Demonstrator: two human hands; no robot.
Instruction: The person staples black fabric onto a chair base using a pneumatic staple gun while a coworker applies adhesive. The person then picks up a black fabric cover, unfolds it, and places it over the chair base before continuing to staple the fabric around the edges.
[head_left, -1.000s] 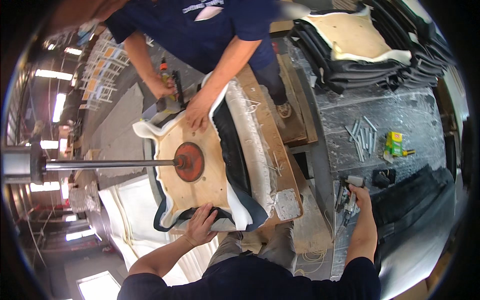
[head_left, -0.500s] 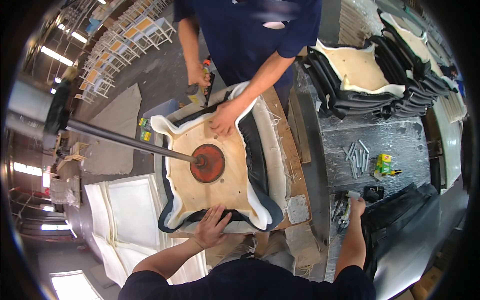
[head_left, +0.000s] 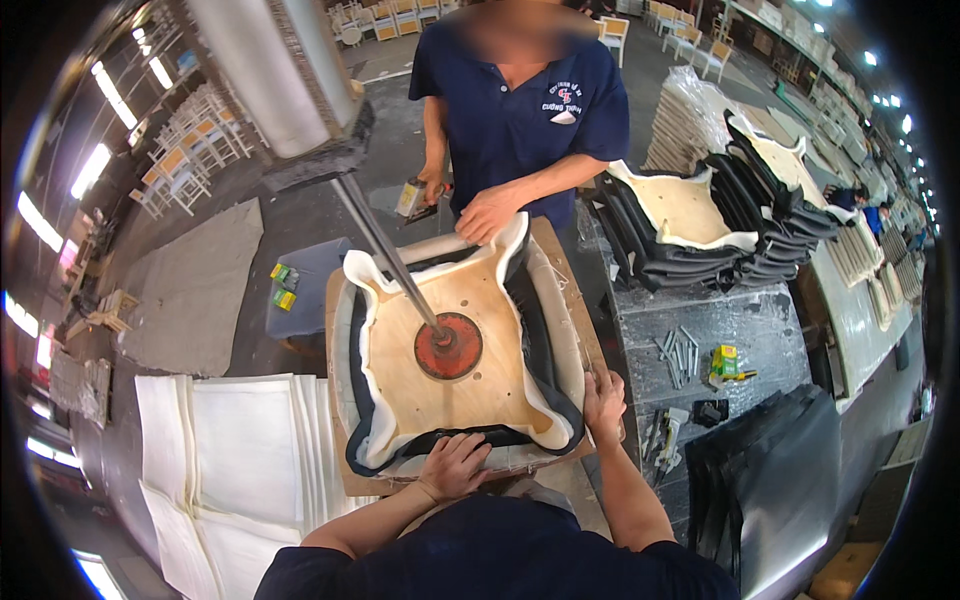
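Observation:
An upside-down chair seat lies in front of me: a bare plywood panel [head_left: 470,290] with white padding [head_left: 358,275] and a black cover [head_left: 540,350] round its sides. A red round press foot [head_left: 462,360] on a metal rod bears down on its middle. My left hand [head_left: 457,466] lies on the black cover at the near edge, fingers slightly apart. My right hand [head_left: 604,405] has its fingers bent over the right edge of the wooden board [head_left: 572,270] under the seat. Opposite, a co-worker's hand [head_left: 488,214] touches the far corner; their other hand holds a staple gun [head_left: 411,197].
On the right-hand table lie another staple gun [head_left: 672,440], metal rods [head_left: 679,357], a green-yellow box [head_left: 724,362] and black sheets [head_left: 770,480]. Stacked seats [head_left: 690,215] stand behind. White padding sheets [head_left: 245,440] lie at left, near a blue-grey bin [head_left: 305,300].
My right hand has let go of the staple gun on the table and moved left to the board's edge. The co-worker's hand has drawn back from the panel to its far corner. The view has shifted.

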